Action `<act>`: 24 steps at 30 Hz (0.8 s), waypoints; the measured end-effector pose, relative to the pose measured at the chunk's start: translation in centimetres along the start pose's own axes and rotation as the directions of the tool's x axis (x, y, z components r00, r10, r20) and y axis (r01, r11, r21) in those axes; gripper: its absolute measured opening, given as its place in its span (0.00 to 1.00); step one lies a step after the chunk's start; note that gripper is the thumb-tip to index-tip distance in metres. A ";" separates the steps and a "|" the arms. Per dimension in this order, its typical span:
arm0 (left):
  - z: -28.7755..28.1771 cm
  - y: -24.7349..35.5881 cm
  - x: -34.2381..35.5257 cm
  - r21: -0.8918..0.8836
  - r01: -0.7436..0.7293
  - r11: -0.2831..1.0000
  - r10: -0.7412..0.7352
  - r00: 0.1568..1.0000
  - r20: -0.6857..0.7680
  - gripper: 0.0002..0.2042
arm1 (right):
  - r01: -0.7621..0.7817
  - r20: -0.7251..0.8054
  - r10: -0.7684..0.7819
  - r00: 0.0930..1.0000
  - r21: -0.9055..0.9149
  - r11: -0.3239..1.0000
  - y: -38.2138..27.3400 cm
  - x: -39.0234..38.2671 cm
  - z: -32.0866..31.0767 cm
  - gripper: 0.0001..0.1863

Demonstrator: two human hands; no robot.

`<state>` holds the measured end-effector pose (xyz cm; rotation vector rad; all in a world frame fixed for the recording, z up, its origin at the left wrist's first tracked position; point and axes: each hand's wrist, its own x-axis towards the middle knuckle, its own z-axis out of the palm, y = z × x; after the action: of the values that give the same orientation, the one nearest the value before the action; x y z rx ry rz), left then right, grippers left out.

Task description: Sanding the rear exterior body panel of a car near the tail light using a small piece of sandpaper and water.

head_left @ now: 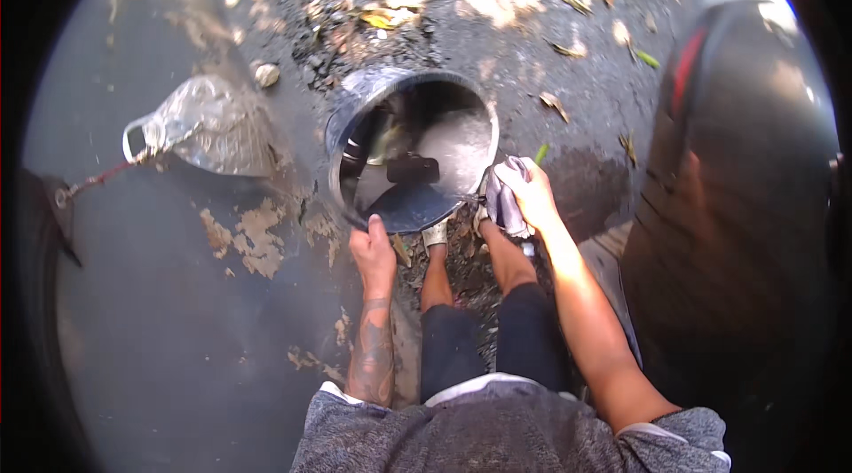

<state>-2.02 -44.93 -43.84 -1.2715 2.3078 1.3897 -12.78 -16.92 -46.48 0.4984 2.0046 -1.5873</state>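
In front of my legs is a dark bucket (pixel 404 213), tilted toward me, with whitish, foamy-looking water (pixel 457 143) and dark reflections inside. My left hand (pixel 373 251) grips its near left rim, thumb over the edge and fingers hidden beneath. A crumpled greyish-purple cloth (pixel 504 207) hangs from my right hand (pixel 530 191), whose fingers are closed around it. That hand is beside the bucket's right rim; whether it also holds the rim or a handle, I cannot tell.
On the left lies a clear plastic jug (pixel 217 127) with a reddish cord at its neck. A small pale stone (pixel 266 74) is near it. Leaves (pixel 555 106) and gravel dot the wet dark ground. A large, dark, curved body with a red strip (pixel 688 74) stands close on the right.
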 end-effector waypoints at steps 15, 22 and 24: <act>-10.7 12.0 -12.8 -0.141 -0.378 0.915 0.386 0.922 0.031 0.16 | 0.024 0.211 0.017 0.977 -0.190 0.981 -21.9 -5.4 9.4 0.38; -12.5 11.1 -10.1 -0.189 -0.483 0.855 0.464 0.875 -0.137 0.15 | -0.223 0.220 0.182 0.959 0.180 0.958 -27.6 -14.2 8.8 0.27; -10.4 11.7 -8.5 -0.296 -0.195 0.935 0.222 0.973 0.063 0.11 | -0.240 0.512 -0.271 0.815 0.724 0.647 -20.8 -13.6 5.2 0.27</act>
<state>-2.48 -45.74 -26.01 -1.0194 2.2922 1.8730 -13.26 -26.48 -22.91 0.2144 0.7924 -2.2391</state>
